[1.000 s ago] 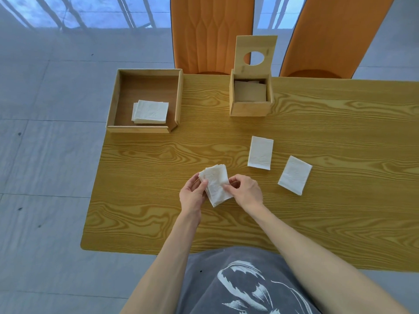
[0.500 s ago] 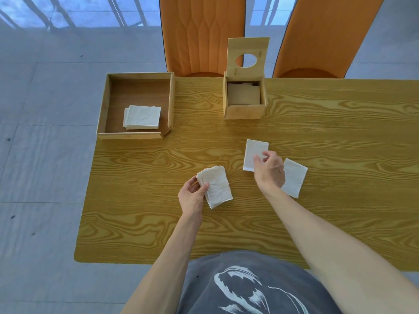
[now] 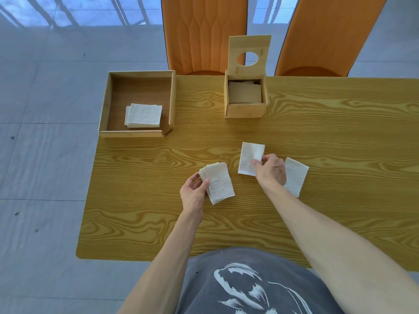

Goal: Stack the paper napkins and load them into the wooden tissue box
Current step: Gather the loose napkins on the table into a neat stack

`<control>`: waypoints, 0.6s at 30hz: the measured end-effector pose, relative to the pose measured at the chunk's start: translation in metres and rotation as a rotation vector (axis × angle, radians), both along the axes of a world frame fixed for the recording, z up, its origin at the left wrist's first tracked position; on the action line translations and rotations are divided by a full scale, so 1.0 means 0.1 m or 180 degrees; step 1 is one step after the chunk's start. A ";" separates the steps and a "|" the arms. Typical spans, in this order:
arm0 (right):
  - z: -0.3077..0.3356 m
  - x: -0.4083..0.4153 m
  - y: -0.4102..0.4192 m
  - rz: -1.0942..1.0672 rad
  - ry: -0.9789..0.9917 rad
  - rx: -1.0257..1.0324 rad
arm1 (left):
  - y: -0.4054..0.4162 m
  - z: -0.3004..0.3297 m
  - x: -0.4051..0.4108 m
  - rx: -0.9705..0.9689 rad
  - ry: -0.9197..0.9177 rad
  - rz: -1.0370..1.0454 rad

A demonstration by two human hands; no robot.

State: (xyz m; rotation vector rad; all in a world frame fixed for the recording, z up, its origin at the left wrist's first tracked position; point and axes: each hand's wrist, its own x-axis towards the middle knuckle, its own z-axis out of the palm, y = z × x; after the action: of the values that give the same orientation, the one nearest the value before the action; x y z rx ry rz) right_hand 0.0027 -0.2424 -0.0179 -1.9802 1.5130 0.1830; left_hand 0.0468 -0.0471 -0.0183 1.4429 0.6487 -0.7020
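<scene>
- The left hand pinches a small stack of napkins at its near-left edge, just above the table.
- The right hand is nearer the loose napkin, fingertips closing on its right edge; whether it is lifted yet I cannot tell. Its long axis runs away from the person, and the stack lies to its left.
- Another napkin lies partly under that hand.
- Farther off, the wooden tissue box stands lid-up, napkins inside.

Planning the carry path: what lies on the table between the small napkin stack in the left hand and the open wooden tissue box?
Nothing: the head view shows bare wood-grain table between the napkin stack and the wooden tissue box.
</scene>
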 end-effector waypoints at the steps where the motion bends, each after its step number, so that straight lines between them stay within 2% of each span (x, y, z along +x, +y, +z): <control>1: 0.00 -0.01 0.01 0.0029 -0.0058 -0.0030 | 0.01 0.00 -0.01 0.0006 0.0005 0.0003; 9: 0.08 -0.15 0.08 -0.0014 -0.0615 -0.0054 | 0.08 -0.04 -0.11 -0.0070 0.0007 -0.0009; 18: 0.19 -0.36 0.09 -0.0052 -0.1763 0.0674 | 0.12 -0.10 -0.18 -0.0064 0.0025 0.0025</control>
State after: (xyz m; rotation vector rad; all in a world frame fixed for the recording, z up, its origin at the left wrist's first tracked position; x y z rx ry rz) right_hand -0.0329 -0.2337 0.0009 -1.6665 1.0994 -0.1936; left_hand 0.0286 -0.0348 -0.0281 1.4191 0.6514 -0.7065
